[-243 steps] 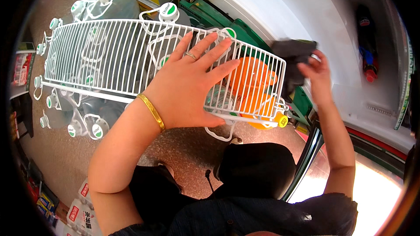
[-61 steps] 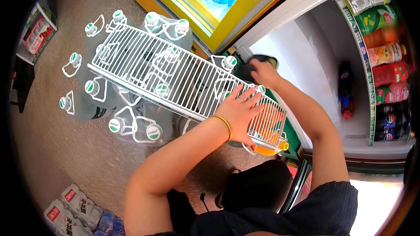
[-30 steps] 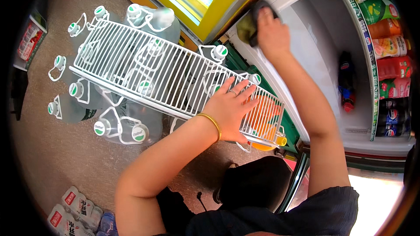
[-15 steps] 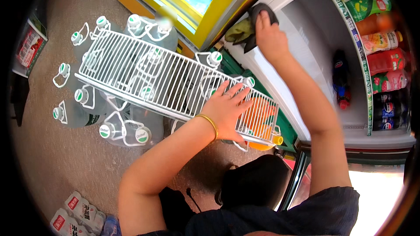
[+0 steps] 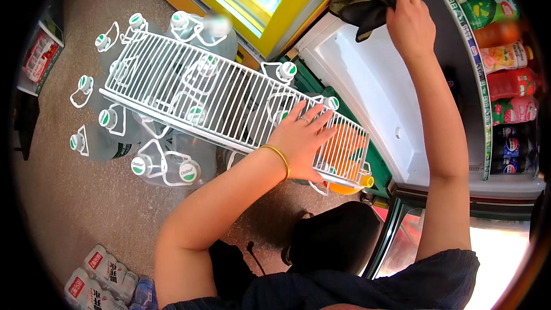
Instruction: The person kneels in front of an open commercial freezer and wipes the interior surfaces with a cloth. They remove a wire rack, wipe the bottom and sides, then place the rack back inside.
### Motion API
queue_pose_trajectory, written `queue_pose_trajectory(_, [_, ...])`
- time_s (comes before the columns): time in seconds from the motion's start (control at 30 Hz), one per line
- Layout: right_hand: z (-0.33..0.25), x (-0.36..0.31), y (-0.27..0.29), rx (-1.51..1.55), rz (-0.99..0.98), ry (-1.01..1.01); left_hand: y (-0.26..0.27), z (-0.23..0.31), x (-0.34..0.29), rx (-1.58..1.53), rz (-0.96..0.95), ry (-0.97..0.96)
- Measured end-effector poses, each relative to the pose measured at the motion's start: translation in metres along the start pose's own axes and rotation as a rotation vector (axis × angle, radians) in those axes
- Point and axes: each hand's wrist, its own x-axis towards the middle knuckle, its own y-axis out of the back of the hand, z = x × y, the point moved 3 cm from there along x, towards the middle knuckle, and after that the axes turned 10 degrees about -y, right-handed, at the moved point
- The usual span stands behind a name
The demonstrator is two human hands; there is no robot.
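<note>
While bottles (image 5: 190,170) crowd the floor (image 5: 115,201) by fridges (image 5: 367,72), left hand (image 5: 301,140) spreads over rack (image 5: 172,119), right hand (image 5: 410,26) clutches cloth (image 5: 364,0)

- Blown-out glare below the right hand (image 5: 410,26)
- Blurred bottle cap (image 5: 218,24) beyond the left hand (image 5: 297,140)
- Fisheye distortion bends straight edges toward the black rim

Matt, creased dark cloth (image 5: 373,12) shows at 1 o'clock, with smooth, glossy, plastic-looking white cabinet lining (image 5: 367,72) at 2. A sleek white-coated wire rack (image 5: 229,95) stretches toward 10 o'clock, clear, shiny plastic jugs (image 5: 198,152) toward 9. A polished gold-toned metal bracelet (image 5: 281,159) gleams near centre; the speckled floor (image 5: 132,218) at 8 looks rough.
</note>
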Motion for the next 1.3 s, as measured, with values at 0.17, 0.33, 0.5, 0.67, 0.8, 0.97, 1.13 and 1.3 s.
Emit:
queue_pose_trajectory(0.17, [-0.041, -0.075, -0.076, 0.015, -0.441, 0.228, 0.000, 0.000, 0.003, -0.044, 0.067, -0.030])
queue_pose_trajectory(0.33, [-0.106, -0.114, -0.135, 0.021, -0.759, 0.492, 0.001, -0.003, 0.003, -0.074, 0.088, -0.018])
queue_pose_trajectory(0.5, [-0.141, -0.119, -0.177, -0.058, -0.941, 0.582, 0.002, -0.001, 0.004, -0.076, 0.068, -0.019])
queue_pose_trajectory(0.67, [-0.122, -0.149, -0.166, -0.076, -0.961, 0.590, -0.001, -0.001, 0.001, -0.020, 0.040, -0.014])
queue_pose_trajectory(0.8, [-0.118, -0.150, -0.145, -0.053, -0.795, 0.587, 0.000, -0.002, 0.004, -0.042, 0.034, -0.011])
queue_pose_trajectory(0.97, [-0.119, -0.133, -0.165, -0.011, -0.791, 0.584, 0.002, -0.002, 0.005, -0.014, 0.046, -0.015])
queue_pose_trajectory(1.13, [-0.125, -0.134, -0.154, -0.131, -0.989, 0.640, 0.001, -0.002, 0.003, -0.034, 0.036, -0.002])
queue_pose_trajectory(1.3, [-0.116, -0.132, -0.161, -0.012, -0.818, 0.553, 0.002, -0.002, 0.010, -0.012, 0.026, -0.011])
